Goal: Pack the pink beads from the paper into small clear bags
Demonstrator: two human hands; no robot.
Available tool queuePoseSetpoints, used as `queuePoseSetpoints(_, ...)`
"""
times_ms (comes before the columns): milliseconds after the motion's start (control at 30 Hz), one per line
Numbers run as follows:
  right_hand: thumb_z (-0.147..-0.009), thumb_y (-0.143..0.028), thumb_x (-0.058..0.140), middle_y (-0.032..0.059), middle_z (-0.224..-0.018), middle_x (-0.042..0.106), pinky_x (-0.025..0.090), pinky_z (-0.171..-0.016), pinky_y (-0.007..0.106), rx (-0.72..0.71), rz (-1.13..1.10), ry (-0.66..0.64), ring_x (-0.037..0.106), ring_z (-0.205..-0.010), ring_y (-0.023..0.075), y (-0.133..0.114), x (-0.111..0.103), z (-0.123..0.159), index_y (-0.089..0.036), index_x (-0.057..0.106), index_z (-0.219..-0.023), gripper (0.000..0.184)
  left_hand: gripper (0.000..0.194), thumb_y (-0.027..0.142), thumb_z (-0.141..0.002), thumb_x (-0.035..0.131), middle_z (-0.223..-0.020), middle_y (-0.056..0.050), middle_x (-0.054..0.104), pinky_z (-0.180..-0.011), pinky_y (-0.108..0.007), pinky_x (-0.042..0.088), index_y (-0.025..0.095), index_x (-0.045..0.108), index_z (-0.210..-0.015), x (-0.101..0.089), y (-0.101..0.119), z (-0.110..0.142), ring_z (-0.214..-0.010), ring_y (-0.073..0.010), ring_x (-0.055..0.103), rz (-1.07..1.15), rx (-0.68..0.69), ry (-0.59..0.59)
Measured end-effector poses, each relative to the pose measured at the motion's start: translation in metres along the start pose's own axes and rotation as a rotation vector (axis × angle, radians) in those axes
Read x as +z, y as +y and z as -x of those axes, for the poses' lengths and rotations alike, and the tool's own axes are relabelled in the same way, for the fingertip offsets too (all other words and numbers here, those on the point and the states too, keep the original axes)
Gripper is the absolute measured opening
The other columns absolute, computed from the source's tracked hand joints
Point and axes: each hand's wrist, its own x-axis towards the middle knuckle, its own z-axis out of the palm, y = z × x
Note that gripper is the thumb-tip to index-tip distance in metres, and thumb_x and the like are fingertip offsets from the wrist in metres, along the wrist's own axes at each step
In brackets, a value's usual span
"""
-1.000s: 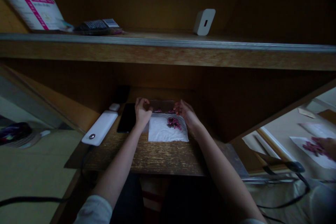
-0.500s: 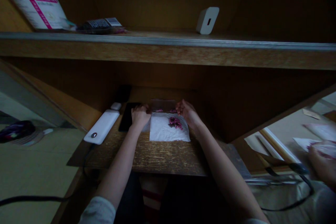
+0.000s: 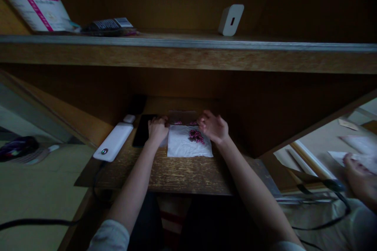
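The right hand (image 3: 213, 127) has opened and turned slightly outward, and the co-worker's hand (image 3: 359, 178) has shifted. Leftmost on the desk (image 3: 188, 176) lie a white power bank (image 3: 113, 141) and a black phone (image 3: 143, 130). The left hand (image 3: 158, 130) is curled, its hold unclear, beside white paper (image 3: 178, 145) carrying pink beads (image 3: 196, 136). The half-open right hand holds nothing at the paper's far corner. Further right, the co-worker's hand touches a white sheet (image 3: 350, 159).

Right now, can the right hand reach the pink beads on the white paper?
Probably yes: the right hand sits just beside the pink beads on the white paper, with nothing visible between.
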Motion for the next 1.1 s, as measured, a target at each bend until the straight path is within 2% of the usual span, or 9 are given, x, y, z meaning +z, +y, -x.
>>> queuePoseSetpoints(100,-0.069,-0.071,0.044,0.0049,-0.078,0.058,0.036,-0.052,0.029,-0.034,-0.071,-0.015,0.044,-0.057,0.0139,0.0,-0.001,0.006,-0.028,0.059,-0.098,0.054,0.019,0.023,-0.078,0.051,-0.095,-0.007,0.068,-0.08,-0.039,0.035,0.021,0.065,-0.091,-0.004,0.004,0.0,-0.094,-0.0272,0.057,0.019,0.024,0.0)
queuePoseSetpoints(167,-0.063,-0.069,0.051,0.0039,-0.076,0.058,0.034,-0.051,0.027,-0.019,-0.139,-0.021,0.041,-0.056,0.0128,0.0,0.0,0.008,-0.028,0.06,-0.094,0.052,0.019,0.026,-0.079,0.051,-0.094,-0.008,0.068,-0.081,-0.039,0.036,0.021,0.066,-0.089,-0.007,0.007,0.001,-0.094,-0.0272,0.057,-0.005,0.027,-0.033)
queuePoseSetpoints(300,-0.057,-0.05,0.067,0.0001,-0.073,0.057,0.033,-0.05,0.025,0.002,-0.345,-0.103,0.039,-0.056,0.0113,-0.002,0.004,0.008,-0.029,0.061,-0.084,0.034,0.022,0.027,-0.079,0.05,-0.095,-0.009,0.068,-0.084,-0.039,0.036,0.021,0.068,-0.089,-0.011,0.01,0.001,-0.099,-0.0271,0.055,-0.103,-0.005,-0.122)
queuePoseSetpoints(433,-0.065,-0.026,0.066,-0.0029,-0.058,0.046,0.034,-0.049,0.023,-0.021,-0.526,-0.099,0.038,-0.053,0.0098,-0.006,0.011,0.005,-0.024,0.056,-0.068,0.011,0.023,0.027,-0.08,0.048,-0.098,-0.008,0.068,-0.086,-0.038,0.036,0.021,0.068,-0.091,-0.011,0.01,0.002,-0.101,-0.0261,0.055,-0.128,-0.001,-0.143)
queuePoseSetpoints(600,-0.077,-0.013,0.055,-0.0064,-0.047,0.024,0.034,-0.046,0.02,-0.076,-0.601,0.047,0.029,-0.043,0.0079,-0.009,0.012,-0.001,-0.02,0.043,-0.063,0.02,0.022,0.028,-0.081,0.047,-0.096,-0.007,0.068,-0.085,-0.037,0.036,0.022,0.068,-0.088,-0.009,0.008,0.001,-0.099,-0.0251,0.056,-0.138,-0.005,-0.143)
queuePoseSetpoints(967,-0.085,-0.022,0.05,-0.0083,-0.046,0.019,0.032,-0.039,0.017,-0.132,-0.558,0.257,0.024,-0.037,0.0052,-0.015,-0.008,-0.007,-0.019,0.026,-0.056,0.038,0.021,0.027,-0.081,0.048,-0.094,-0.005,0.069,-0.082,-0.037,0.037,0.022,0.067,-0.086,-0.014,0.008,-0.001,-0.094,-0.0246,0.058,-0.072,-0.009,-0.097)
queuePoseSetpoints(1100,-0.087,-0.027,0.049,-0.0091,-0.044,0.02,0.032,-0.037,0.015,-0.134,-0.528,0.273,0.024,-0.036,0.0048,-0.012,-0.016,-0.011,-0.019,0.034,-0.058,0.034,0.022,0.029,-0.081,0.047,-0.094,-0.004,0.069,-0.081,-0.036,0.038,0.021,0.067,-0.087,-0.022,0.006,-0.003,-0.092,-0.0234,0.059,-0.051,-0.045,-0.031)
